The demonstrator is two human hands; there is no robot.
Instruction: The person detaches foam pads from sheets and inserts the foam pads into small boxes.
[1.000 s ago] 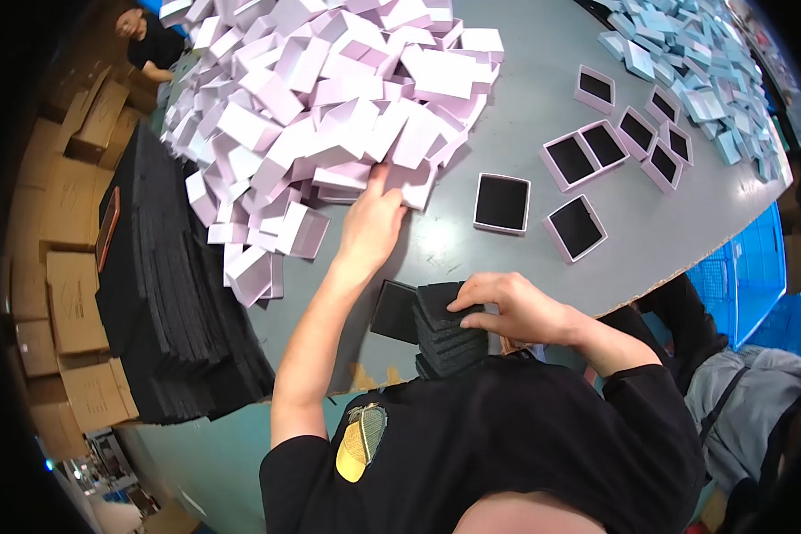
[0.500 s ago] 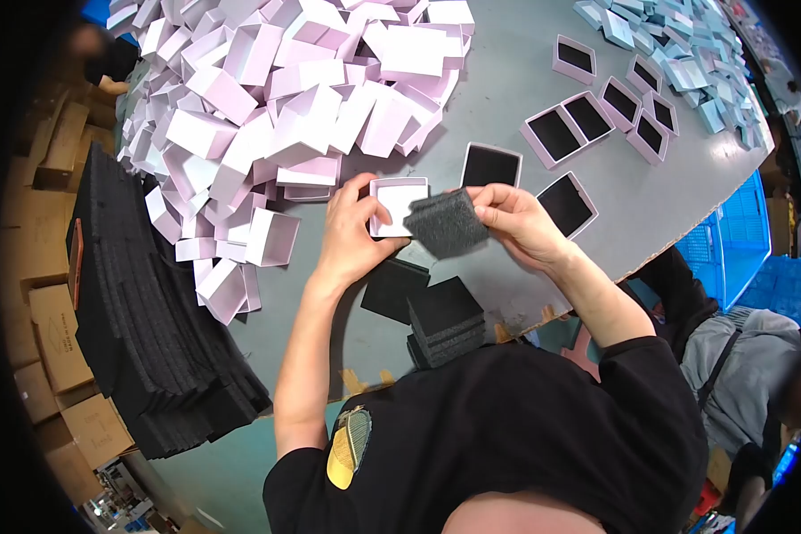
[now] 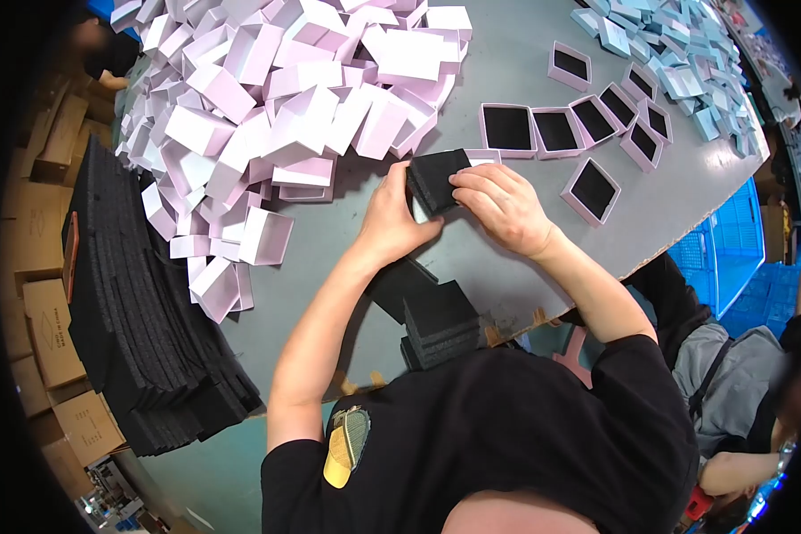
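Note:
My left hand [image 3: 395, 220] is curled around a small pale pink box [image 3: 421, 210], mostly covered by foam and fingers. Over that box, my right hand [image 3: 505, 206] grips black foam pads [image 3: 436, 178] that look stacked, their near edge tilted toward me. Part of another pale box edge [image 3: 484, 156] shows behind my right fingers. Close to my body lie a stack of black foam blocks [image 3: 442, 319] and a flat black foam piece [image 3: 399, 287]. To the right, several pink boxes [image 3: 507, 130] hold black foam inserts.
A large heap of pale pink boxes [image 3: 303, 116] covers the table's [image 3: 507, 267] far left. Light blue boxes [image 3: 685, 80] are piled at the far right. Tall black foam sheets [image 3: 151, 311] stand at left, and blue crates [image 3: 730, 236] sit beyond the right edge, near another person [image 3: 730, 374].
Two foam-filled boxes have shifted up and right into the row. My right hand has brought the foam over the box in my left hand, which has moved slightly right.

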